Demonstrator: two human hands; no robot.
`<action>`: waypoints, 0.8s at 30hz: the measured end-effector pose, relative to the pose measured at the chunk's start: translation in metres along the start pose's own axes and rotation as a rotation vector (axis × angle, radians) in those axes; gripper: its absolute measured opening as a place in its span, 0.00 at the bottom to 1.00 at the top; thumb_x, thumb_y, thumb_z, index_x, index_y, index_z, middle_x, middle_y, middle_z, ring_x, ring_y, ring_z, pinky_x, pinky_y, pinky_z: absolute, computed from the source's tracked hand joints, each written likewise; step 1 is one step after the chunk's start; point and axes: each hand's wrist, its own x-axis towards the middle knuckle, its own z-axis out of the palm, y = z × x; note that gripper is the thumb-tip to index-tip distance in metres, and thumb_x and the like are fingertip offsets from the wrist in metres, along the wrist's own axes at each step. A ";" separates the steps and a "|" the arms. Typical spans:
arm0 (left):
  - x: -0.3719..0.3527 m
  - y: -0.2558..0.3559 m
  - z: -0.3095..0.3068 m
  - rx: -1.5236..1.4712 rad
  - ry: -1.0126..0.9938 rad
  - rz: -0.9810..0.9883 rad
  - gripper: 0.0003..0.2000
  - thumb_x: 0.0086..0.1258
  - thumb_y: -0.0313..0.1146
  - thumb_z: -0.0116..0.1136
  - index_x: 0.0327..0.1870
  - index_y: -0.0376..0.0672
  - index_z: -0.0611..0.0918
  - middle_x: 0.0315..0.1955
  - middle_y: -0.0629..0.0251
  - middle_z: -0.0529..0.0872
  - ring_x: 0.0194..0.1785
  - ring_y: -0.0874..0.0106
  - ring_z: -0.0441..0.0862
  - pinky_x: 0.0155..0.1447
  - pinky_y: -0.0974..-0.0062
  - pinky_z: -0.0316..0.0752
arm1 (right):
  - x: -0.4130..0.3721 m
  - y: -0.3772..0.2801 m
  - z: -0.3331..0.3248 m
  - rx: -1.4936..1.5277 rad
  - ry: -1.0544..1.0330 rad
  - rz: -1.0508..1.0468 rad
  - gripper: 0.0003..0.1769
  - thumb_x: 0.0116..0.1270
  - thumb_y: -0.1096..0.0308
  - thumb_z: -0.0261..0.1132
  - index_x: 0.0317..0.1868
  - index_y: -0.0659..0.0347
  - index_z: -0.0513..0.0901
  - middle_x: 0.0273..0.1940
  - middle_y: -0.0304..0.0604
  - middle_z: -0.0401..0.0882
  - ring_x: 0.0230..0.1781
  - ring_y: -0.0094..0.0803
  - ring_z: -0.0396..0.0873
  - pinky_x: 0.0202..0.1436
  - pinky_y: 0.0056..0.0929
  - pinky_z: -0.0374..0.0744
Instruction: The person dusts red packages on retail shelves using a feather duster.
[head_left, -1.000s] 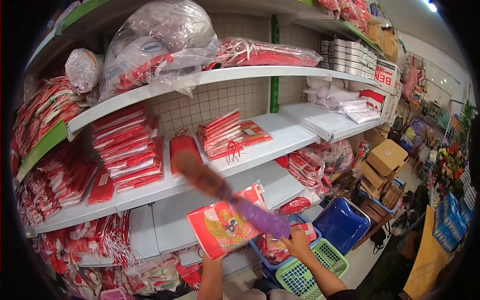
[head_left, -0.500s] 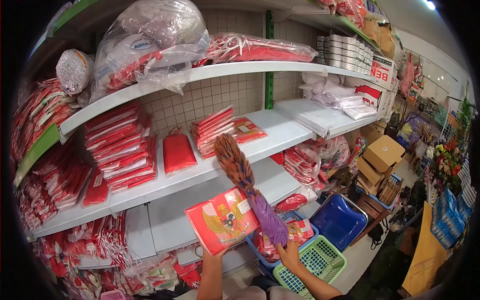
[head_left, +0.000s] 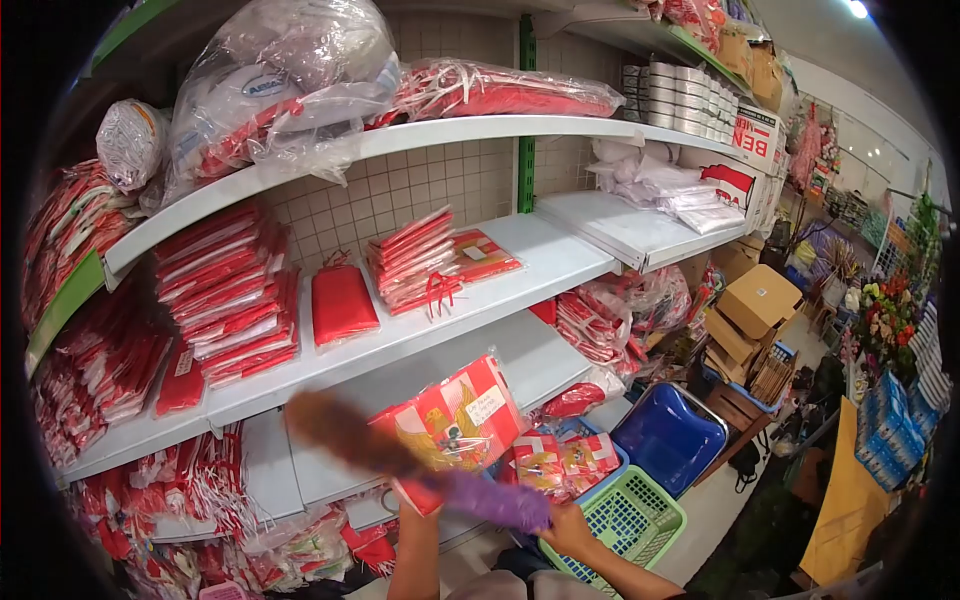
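Observation:
My right hand (head_left: 568, 532) is wrapped round the purple end of a feather duster (head_left: 490, 502). The duster's brown head is smeared by motion and reaches left across the lower part of a red-and-white plastic-wrapped packet (head_left: 492, 390). A gold eagle emblem and a handwritten white label show on the packet. My left hand (head_left: 418, 508) grips the packet from below, its fingers mostly hidden. Behind, on the middle shelf, lie a stack of similar packets (head_left: 400, 262), a single red packet (head_left: 343, 303) and a tall stack of red-and-white packets (head_left: 225, 300).
Below right stand a green basket (head_left: 640, 515), a blue basket (head_left: 612, 482) holding more eagle packets, and a blue chair back (head_left: 670, 435). Shelf edges (head_left: 450, 325) run in front of me. Cardboard boxes (head_left: 755, 300) sit further right. Bagged goods fill the upper shelf (head_left: 440, 130).
The duster has swung down and left, from pointing up at the shelf to lying low across the packet. The packet has tilted and shifted slightly. Red ties on the stacked packets now show.

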 end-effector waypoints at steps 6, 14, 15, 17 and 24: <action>-0.003 0.001 -0.012 -0.329 -0.220 -0.116 0.32 0.68 0.59 0.39 0.63 0.43 0.65 0.59 0.56 0.69 0.57 0.55 0.71 0.59 0.46 0.66 | 0.015 0.011 -0.004 0.098 0.181 0.183 0.14 0.53 0.63 0.61 0.33 0.66 0.79 0.24 0.57 0.76 0.25 0.56 0.75 0.31 0.45 0.72; -0.001 0.014 0.065 -0.191 -0.085 -0.088 0.28 0.69 0.55 0.41 0.59 0.42 0.69 0.55 0.56 0.73 0.54 0.58 0.73 0.57 0.50 0.70 | 0.018 0.004 -0.015 -0.001 0.112 0.020 0.14 0.53 0.64 0.61 0.28 0.70 0.77 0.23 0.60 0.75 0.24 0.56 0.75 0.29 0.43 0.71; 0.001 0.015 0.072 -0.186 -0.084 -0.088 0.27 0.69 0.54 0.42 0.59 0.41 0.69 0.54 0.55 0.74 0.54 0.59 0.74 0.56 0.51 0.71 | 0.019 0.009 -0.017 0.027 0.128 0.134 0.15 0.52 0.63 0.62 0.27 0.70 0.77 0.21 0.59 0.75 0.24 0.56 0.76 0.29 0.44 0.73; 0.004 0.018 0.079 -0.178 -0.071 -0.088 0.26 0.70 0.54 0.42 0.58 0.41 0.70 0.54 0.56 0.74 0.54 0.59 0.74 0.56 0.52 0.71 | 0.020 0.027 -0.008 0.093 0.224 0.272 0.15 0.51 0.63 0.63 0.26 0.71 0.77 0.21 0.59 0.75 0.25 0.57 0.76 0.30 0.45 0.73; 0.001 0.018 0.047 -0.151 0.027 -0.032 0.25 0.70 0.51 0.43 0.58 0.41 0.71 0.53 0.57 0.75 0.53 0.61 0.75 0.56 0.54 0.72 | 0.017 0.003 -0.009 -0.048 0.063 0.017 0.13 0.52 0.64 0.61 0.29 0.69 0.77 0.22 0.60 0.74 0.25 0.57 0.75 0.30 0.46 0.73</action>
